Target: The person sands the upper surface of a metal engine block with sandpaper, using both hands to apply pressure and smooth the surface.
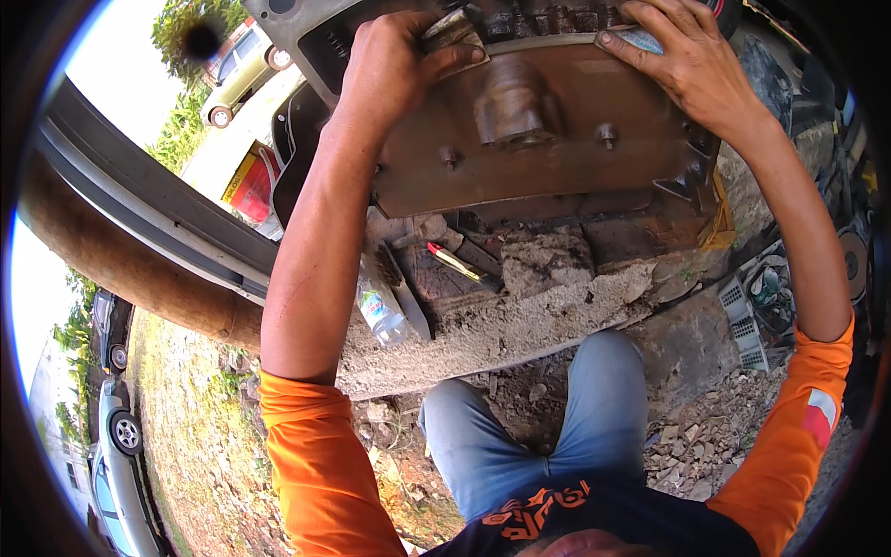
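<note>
A large brown metal engine casing point(436, 176) with a bulged middle and small studs stands in front of me. At its top edge, left of centre, my left hand point(394, 60) is closed on a small, flat, worn, dirty pad point(455, 35); the thumb presses it from the near side. Farther right, my right hand point(691, 70) bends over the same edge. Its thumb and fingers pinch a small grey-blue piece point(642, 39), mostly covered by the hand, so its kind is unclear. Dark grime marks my fingertips.
A clear plastic bottle point(382, 314) lies on the concrete ledge point(483, 325) beside a long flat blade point(406, 295). A red-and-yellow-handled tool point(459, 264) and a rough stone block point(548, 262) lie below the casing. A grey plastic rack point(742, 325) and rubble are right.
</note>
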Demonstrator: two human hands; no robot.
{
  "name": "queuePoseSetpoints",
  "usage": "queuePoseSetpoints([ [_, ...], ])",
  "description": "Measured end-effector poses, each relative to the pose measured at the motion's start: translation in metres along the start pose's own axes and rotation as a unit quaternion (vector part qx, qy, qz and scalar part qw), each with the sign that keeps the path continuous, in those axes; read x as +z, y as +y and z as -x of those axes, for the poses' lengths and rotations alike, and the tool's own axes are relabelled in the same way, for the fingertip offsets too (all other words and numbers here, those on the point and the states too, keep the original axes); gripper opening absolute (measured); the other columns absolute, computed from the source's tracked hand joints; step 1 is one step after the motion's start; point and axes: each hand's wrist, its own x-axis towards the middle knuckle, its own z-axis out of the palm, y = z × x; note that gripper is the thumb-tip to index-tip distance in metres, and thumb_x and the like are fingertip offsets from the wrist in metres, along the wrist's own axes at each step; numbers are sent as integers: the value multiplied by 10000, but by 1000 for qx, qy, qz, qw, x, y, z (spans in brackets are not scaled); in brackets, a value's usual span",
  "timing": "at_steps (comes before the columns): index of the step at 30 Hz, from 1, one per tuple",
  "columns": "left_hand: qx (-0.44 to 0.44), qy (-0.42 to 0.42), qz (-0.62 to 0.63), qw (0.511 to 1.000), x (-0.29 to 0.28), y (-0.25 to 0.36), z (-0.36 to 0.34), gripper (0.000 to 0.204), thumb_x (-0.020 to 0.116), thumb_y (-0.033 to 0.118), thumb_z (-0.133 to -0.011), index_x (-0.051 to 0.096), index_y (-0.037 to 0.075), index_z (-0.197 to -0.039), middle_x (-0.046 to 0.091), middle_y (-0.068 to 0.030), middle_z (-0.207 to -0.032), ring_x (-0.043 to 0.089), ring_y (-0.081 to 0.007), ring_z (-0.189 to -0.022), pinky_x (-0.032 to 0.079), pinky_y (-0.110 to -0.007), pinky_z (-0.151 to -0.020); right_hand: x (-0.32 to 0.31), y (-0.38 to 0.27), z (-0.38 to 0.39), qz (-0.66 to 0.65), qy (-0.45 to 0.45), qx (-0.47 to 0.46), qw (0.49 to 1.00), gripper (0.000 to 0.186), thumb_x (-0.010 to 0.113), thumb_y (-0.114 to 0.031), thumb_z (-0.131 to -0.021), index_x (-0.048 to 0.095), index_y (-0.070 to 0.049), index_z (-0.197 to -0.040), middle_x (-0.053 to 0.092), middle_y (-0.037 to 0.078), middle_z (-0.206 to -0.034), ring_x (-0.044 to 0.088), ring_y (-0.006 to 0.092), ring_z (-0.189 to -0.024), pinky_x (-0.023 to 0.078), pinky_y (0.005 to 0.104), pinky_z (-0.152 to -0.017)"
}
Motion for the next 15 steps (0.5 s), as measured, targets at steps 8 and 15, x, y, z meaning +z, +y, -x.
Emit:
queuePoseSetpoints([
  [8,-57,-47,11,997,-21,-12,1,389,883,325,-819,783,37,-1060,776,-80,-865,691,-122,-745,561,-327,-765,1,2,2,-1,-2,-6,1000,397,572,-211,-892,720,-238,-1260,603,98,-1284,508,280,-1272,353,474,-1028],
  [15,-46,-11,1,999,-9,-4,4,388,892,326,-796,787,35,-1031,767,-126,-840,726,-187,-743,567,-345,-743,0,0,3,-5,-1,2,1000,401,558,-211,-896,726,-239,-1259,596,91,-1275,497,274,-1285,350,462,-1034],
])
